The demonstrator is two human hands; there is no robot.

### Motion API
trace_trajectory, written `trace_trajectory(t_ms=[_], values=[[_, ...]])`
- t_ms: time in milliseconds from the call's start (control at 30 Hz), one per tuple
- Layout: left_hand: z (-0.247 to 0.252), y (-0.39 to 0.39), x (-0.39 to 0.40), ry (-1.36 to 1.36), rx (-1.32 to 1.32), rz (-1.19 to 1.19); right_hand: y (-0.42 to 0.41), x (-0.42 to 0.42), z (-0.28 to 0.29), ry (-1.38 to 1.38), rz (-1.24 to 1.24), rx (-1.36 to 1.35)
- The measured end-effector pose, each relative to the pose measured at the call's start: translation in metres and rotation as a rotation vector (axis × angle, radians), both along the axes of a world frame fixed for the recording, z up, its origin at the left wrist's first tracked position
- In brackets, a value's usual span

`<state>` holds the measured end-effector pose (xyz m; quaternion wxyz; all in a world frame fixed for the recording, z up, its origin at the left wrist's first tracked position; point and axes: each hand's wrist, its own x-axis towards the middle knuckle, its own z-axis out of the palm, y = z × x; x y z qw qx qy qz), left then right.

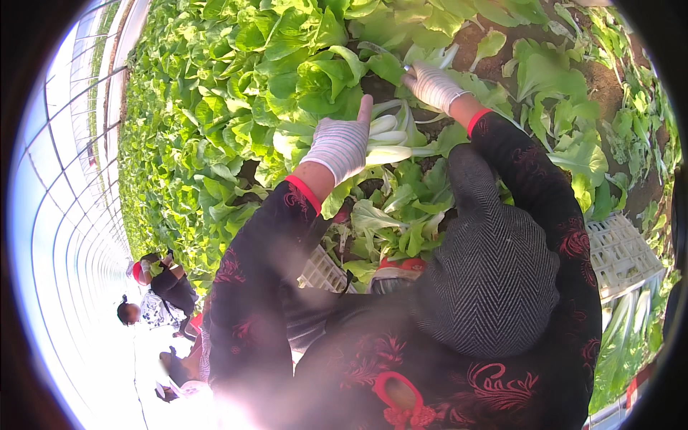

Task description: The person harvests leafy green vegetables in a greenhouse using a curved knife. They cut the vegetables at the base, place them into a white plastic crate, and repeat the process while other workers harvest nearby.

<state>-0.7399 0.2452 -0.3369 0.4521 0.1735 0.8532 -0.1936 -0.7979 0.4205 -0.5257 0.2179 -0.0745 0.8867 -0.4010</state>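
My left hand (341, 145), in a striped glove with a bare thumb, rests over the leafy greens with its thumb stretched out. Its other fingers are turned under and hidden, so its hold is unclear. Beside it lie cut greens with thick white stalks (388, 134). Across them, my right hand (432, 88), gloved the same way, is curled around a small shiny tool (407, 68), mostly hidden by fingers and leaves. A leafy green head (329, 80) stands rooted just beyond my left hand.
Dense greens (215, 123) fill the bed on the left. Loose leaves (548, 75) lie on bare soil to the right. A white plastic crate (621, 252) stands at right beside stacked greens (626, 333); another crate (325, 271) is below my left arm. Other people (169, 285) work at lower left.
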Motion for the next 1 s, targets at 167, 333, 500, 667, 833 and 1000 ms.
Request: trace_trajectory(t_ms=[167,333,500,667,833,1000], values=[[-0.021,0.012,-0.079,-0.008,-0.178,0.176,-0.023,0.0,-0.015,-0.02,0.183,0.181],[-0.047,-0.041,-0.097,0.04,-0.303,0.303,-0.021,0.012,-0.031,0.083,0.019,0.077],[-0.062,-0.075,-0.066,0.099,-0.239,0.313,-0.031,-0.004,-0.043,0.085,0.095,0.076],[-0.07,-0.082,-0.053,0.12,-0.21,0.313,-0.037,-0.012,-0.047,0.186,0.162,0.037],[-0.074,-0.084,-0.048,0.14,-0.181,0.288,-0.041,-0.014,-0.041,0.225,0.193,0.086],[-0.077,-0.088,-0.044,0.131,-0.18,0.274,-0.05,-0.015,-0.032,0.097,0.207,0.196]])
